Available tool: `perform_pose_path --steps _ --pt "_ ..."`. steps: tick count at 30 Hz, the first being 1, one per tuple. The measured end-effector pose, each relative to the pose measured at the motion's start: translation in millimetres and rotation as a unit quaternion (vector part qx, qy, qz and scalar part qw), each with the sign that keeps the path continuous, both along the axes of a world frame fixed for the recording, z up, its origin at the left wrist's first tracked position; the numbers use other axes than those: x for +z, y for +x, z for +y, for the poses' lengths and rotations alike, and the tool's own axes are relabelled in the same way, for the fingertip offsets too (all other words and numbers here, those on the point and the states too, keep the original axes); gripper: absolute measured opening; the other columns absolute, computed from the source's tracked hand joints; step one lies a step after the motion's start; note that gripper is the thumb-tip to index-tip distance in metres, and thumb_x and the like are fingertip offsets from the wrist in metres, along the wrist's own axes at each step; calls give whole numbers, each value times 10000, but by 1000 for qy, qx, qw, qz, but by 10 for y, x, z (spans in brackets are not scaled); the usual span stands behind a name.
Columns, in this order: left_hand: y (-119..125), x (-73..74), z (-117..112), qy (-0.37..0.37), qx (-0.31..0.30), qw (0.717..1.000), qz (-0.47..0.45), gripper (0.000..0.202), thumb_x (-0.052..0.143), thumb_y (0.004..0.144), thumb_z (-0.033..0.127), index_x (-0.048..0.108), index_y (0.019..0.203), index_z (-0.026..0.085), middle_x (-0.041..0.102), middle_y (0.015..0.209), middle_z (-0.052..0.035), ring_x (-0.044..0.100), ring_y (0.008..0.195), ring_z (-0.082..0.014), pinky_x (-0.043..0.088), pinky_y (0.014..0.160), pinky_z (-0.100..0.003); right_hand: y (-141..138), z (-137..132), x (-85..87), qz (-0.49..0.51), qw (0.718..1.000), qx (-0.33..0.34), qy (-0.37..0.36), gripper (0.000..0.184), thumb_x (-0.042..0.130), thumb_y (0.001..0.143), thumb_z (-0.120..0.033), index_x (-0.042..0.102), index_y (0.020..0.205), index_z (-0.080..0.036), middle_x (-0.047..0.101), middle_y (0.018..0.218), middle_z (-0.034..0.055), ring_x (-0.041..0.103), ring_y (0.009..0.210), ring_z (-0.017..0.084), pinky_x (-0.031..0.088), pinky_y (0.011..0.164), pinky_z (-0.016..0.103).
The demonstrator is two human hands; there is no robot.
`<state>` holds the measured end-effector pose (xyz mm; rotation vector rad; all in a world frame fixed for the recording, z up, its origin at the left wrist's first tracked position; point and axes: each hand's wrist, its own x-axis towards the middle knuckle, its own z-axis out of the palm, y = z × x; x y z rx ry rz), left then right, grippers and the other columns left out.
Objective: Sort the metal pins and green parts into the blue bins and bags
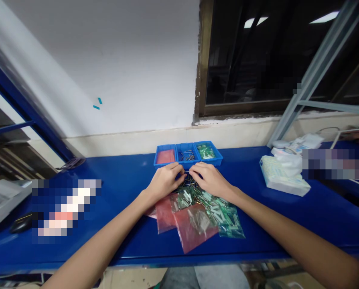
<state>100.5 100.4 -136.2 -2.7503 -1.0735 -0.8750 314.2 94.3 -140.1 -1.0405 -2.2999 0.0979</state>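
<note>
My left hand [168,178] and my right hand [211,179] meet just in front of the blue bins, fingers pinched. A thin metal piece [187,171] spans the gap between my fingertips; its exact kind is too small to tell. Beneath them lies a heap of loose dark screws [190,182]. Closer to me are red plastic bags [194,237] and green clear bags [232,222] filled with small pale pieces. The three joined blue bins [185,161] hold red bags [166,155], loose screws [187,154] and green bags [206,151].
On the right sits a tissue pack [284,176], with white items [305,142] behind it. At left are a black mouse [21,222], a blurred-out object [71,208] and a white box [5,204]. Blue [51,140] and grey [290,108] metal posts flank the blue table [131,241]; a wall stands behind.
</note>
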Motion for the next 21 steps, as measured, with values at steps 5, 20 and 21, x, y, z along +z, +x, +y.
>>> perform_pose_path --steps 5,20,21 --pt "-4 1 2 3 -3 999 -41 98 579 967 237 553 1045 184 663 933 -32 619 778 -151 490 689 -267 -13 -20 -4 -16 1000 -5 3 228 458 1011 -216 658 909 -178 664 894 51 591 867 186 424 792 305" --pt "-1 49 -30 18 -25 999 -21 112 508 1005 223 595 1060 177 655 961 -48 631 831 -158 517 737 -273 -99 -94 29 24 998 45 -29 240 477 988 -180 619 795 -172 640 812 34 578 787 164 408 756 291" --pt "-2 51 -31 17 -24 999 -19 116 507 1006 227 599 1058 176 655 960 -49 631 829 -159 516 735 -274 -100 -98 38 33 998 48 -32 247 476 997 -202 621 799 -172 641 811 31 582 784 162 408 750 287"
